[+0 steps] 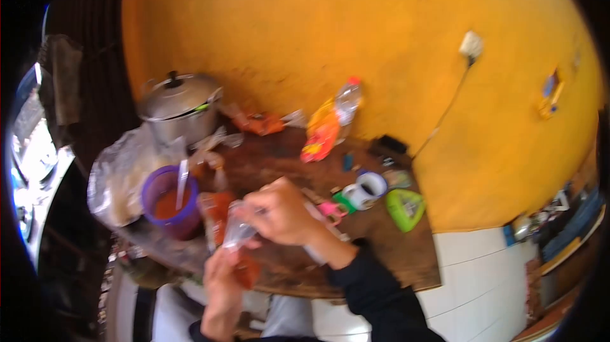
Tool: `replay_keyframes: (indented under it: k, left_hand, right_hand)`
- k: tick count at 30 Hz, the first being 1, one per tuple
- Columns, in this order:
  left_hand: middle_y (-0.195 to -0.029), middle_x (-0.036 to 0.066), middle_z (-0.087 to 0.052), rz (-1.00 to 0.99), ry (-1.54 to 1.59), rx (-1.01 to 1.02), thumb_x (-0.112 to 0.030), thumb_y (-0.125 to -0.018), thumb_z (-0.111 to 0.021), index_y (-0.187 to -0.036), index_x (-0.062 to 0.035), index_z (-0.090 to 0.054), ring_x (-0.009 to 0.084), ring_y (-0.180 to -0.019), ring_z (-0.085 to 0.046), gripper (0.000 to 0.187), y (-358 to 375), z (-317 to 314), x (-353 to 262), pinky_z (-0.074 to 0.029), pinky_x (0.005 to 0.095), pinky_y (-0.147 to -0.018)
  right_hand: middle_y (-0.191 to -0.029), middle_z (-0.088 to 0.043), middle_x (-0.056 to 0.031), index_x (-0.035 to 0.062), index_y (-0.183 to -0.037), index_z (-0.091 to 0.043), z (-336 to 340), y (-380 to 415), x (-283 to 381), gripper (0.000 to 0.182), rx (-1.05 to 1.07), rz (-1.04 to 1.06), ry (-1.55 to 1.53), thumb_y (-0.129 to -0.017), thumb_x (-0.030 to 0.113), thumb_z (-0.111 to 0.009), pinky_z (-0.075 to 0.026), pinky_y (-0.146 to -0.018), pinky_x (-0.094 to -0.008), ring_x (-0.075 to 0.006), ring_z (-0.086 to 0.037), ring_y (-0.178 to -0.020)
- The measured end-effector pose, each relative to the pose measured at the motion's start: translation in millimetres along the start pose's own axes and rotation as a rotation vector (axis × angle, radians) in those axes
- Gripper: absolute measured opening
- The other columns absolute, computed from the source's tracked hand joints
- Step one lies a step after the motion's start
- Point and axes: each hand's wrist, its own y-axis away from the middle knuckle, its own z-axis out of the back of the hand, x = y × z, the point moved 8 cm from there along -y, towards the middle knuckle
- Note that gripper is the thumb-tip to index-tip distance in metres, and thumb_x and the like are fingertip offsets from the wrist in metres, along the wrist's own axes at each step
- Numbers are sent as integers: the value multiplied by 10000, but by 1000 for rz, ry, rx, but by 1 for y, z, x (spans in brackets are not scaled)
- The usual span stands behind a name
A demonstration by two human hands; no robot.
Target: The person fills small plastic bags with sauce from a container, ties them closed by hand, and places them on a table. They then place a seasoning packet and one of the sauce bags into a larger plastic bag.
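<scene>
A clear plastic bag [246, 268] with orange-red contents hangs between my hands near the table's front edge. My left hand [222, 278] is closed around the bag below its neck. Higher up, my right hand [277, 213] pinches the bag's clear upper end [239, 224]. Just behind them lies another filled bag [216, 210] of orange-red contents. To the left stands a purple container [150, 197] holding orange-red liquid, with a pale spoon or ladle handle [183, 183] leaning in it.
A lidded metal pot [181, 113] stands at the back left beside a large clear plastic bag [114, 180]. Toward the wall are a plastic bottle [347, 102] and a yellow-red packet [322, 132]. Pink-handled scissors [333, 210], a white roll [371, 185] and a green container [405, 208] lie right.
</scene>
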Motion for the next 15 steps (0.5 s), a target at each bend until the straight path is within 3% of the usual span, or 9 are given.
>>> replay_keyframes:
  k: [1,2,4,5,7,8,10,11,15]
  left_hand:
    - [-912,92,-581,-96,39,-59,-247,-868,-462,-949,4,-541,141,-799,-524,276,-2,-1,-7,-436,261,-566]
    - [-912,88,-585,-192,64,-149,-244,-869,-460,-913,-17,-540,141,-808,-520,245,-2,6,-14,-434,261,-564]
    - [-988,148,-585,-349,75,-229,-228,-890,-434,-834,-35,-520,149,-761,-560,219,-4,23,-25,-486,278,-652]
    - [-1004,138,-583,-309,157,-246,-228,-893,-428,-800,-50,-502,175,-838,-556,214,-7,24,-30,-490,313,-710]
    - [-1011,136,-582,-314,279,-267,-237,-896,-422,-812,-45,-507,189,-851,-558,226,-11,24,-40,-487,323,-731]
    - [-1018,135,-581,-303,402,-262,-245,-899,-417,-824,-40,-512,202,-864,-559,239,-13,24,-44,-484,332,-752]
    - [-1028,139,-580,-315,466,-257,-271,-904,-405,-918,-13,-537,227,-884,-564,290,-16,26,-51,-478,336,-774]
    - [-1081,112,-563,-330,480,-128,-269,-915,-362,-1132,6,-492,224,-1023,-510,374,-18,22,-54,-402,360,-889]
    - [-1123,90,-522,-397,492,-246,-242,-914,-383,-1001,-29,-517,206,-1073,-460,267,-16,22,-55,-381,362,-913]
  right_hand:
    - [-496,-479,-92,83,-660,-586,0,-1,4,243,-7,15,-77,-786,290,-596,-355,-522,-355,-271,-490,-483]
    - [-518,-480,-63,76,-810,-589,0,-2,7,190,104,-59,-99,-792,265,-592,-356,-542,-339,-242,-489,-501]
    - [-687,-546,-66,74,-975,-562,6,-3,11,236,207,-169,-174,-762,166,-607,-393,-613,-333,-221,-532,-636]
    - [-687,-546,-66,74,-975,-562,6,-3,17,236,228,-153,-192,-762,166,-607,-393,-613,-333,-221,-532,-636]
    - [-933,-548,-106,64,-1077,-533,7,-3,46,374,237,99,-341,-713,76,-617,-433,-728,-333,-234,-557,-840]
    - [-1140,-484,-135,99,-1157,-518,-1,0,54,496,327,135,-308,-678,25,-621,-435,-833,-338,-258,-541,-958]
    - [-1252,-422,-176,141,-1225,-479,-20,8,62,560,350,209,-215,-690,16,-591,-420,-888,-365,-331,-491,-1075]
    - [-1300,-380,-200,193,-1247,-475,-28,11,60,594,326,216,-179,-692,41,-620,-423,-900,-373,-342,-474,-1108]
    - [-1100,-562,-159,66,-1098,-591,-30,16,56,461,33,292,-180,-650,95,-699,-484,-787,-323,-298,-588,-917]
